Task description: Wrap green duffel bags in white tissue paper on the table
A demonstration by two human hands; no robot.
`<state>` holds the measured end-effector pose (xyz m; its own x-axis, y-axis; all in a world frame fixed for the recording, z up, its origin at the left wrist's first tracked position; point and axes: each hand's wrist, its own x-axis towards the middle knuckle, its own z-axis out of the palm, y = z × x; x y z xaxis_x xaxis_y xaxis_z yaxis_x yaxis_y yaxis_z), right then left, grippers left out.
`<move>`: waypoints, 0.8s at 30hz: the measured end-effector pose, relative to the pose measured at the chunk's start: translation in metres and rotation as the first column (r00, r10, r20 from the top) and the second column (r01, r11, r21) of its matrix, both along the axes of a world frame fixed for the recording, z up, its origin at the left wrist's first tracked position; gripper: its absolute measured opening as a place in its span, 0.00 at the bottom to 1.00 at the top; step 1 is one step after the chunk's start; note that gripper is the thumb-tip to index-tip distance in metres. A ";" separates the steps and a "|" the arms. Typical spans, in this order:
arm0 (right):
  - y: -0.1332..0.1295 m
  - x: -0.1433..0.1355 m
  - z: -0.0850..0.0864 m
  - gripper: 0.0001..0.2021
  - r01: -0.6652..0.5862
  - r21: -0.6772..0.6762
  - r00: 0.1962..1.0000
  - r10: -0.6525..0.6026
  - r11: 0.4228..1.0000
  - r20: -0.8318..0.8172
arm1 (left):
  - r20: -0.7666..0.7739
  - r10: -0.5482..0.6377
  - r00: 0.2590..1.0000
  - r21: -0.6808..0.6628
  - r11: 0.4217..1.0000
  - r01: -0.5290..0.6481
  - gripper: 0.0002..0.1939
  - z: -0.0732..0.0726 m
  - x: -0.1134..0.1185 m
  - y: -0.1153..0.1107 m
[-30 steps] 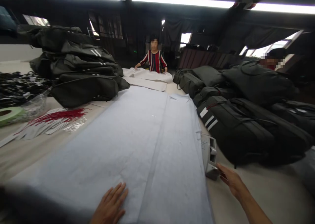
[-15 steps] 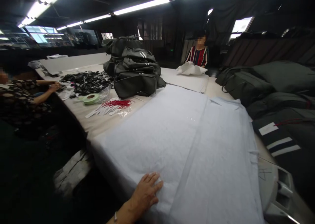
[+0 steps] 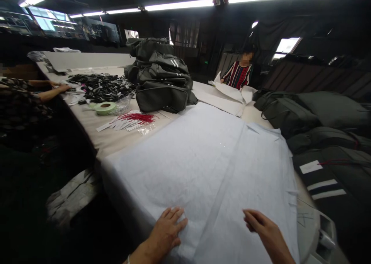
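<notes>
Thin white sheeting (image 3: 185, 152), fabric-like, covers the near part of the table, with a fold line running along it. My left hand (image 3: 169, 230) lies on it near the front edge, palm down and fingers spread. To the right, my right hand (image 3: 261, 227) is over the same sheeting with thumb and fingers pinched together. Whatever it may hold is too small or hidden, and I cannot tell whether it touches the sheeting.
Dark bags are piled mid-table (image 3: 162, 78) and along the right (image 3: 315, 121). Left stand green tape (image 3: 105, 108), red-stringed tags (image 3: 127, 121) and black straps (image 3: 101, 87). A grey-white device (image 3: 315, 233) sits at right. One co-worker handles white material (image 3: 228, 91); another reaches in from the left.
My right hand has come into view over the sheeting at the right. My left hand stays on the sheeting. The far co-worker's white material is lifted and reshaped. The view has shifted slightly.
</notes>
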<state>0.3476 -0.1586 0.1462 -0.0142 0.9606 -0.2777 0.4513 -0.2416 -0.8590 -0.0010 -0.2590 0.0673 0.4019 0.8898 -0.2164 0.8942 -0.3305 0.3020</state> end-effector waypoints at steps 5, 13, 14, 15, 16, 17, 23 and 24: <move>0.089 -0.112 0.000 0.25 -0.332 -0.121 0.943 0.325 0.936 -0.073 | 0.069 -0.015 0.997 0.086 0.996 0.009 0.37 -0.030 -0.005 -0.006; 0.148 -0.135 -0.029 0.07 -0.362 -0.237 0.872 0.417 0.902 0.256 | 0.117 -0.044 0.992 0.138 0.990 0.028 0.35 -0.039 -0.007 -0.011; 0.148 -0.135 -0.035 0.07 -0.343 -0.242 0.853 0.409 0.908 0.325 | 0.120 -0.045 0.992 0.141 0.990 0.028 0.35 -0.039 -0.007 -0.011; 0.148 -0.135 -0.041 0.07 -0.324 -0.244 0.831 0.398 0.914 0.389 | 0.122 -0.043 0.992 0.142 0.990 0.026 0.35 -0.039 -0.007 -0.011; 0.148 -0.135 -0.047 0.07 -0.309 -0.245 0.806 0.389 0.919 0.446 | 0.124 -0.042 0.991 0.142 0.990 0.024 0.35 -0.039 -0.007 -0.012; 0.149 -0.135 -0.052 0.07 -0.297 -0.247 0.781 0.384 0.922 0.493 | 0.125 -0.040 0.991 0.142 0.990 0.022 0.36 -0.040 -0.007 -0.012; 0.149 -0.118 -0.047 0.21 -0.205 -0.222 0.657 0.302 0.953 0.691 | 0.115 -0.039 0.993 0.123 0.992 0.025 0.36 -0.040 -0.007 -0.011; 0.143 -0.112 -0.044 0.24 -0.185 -0.200 0.653 0.273 0.962 0.707 | 0.109 -0.041 0.993 0.117 0.993 0.028 0.36 -0.038 -0.006 -0.011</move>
<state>0.2360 -0.0154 0.1026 0.0166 0.9205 -0.3903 0.9703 -0.1090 -0.2158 -0.0074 -0.2699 0.0296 0.4484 0.8914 -0.0657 0.8447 -0.3986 0.3571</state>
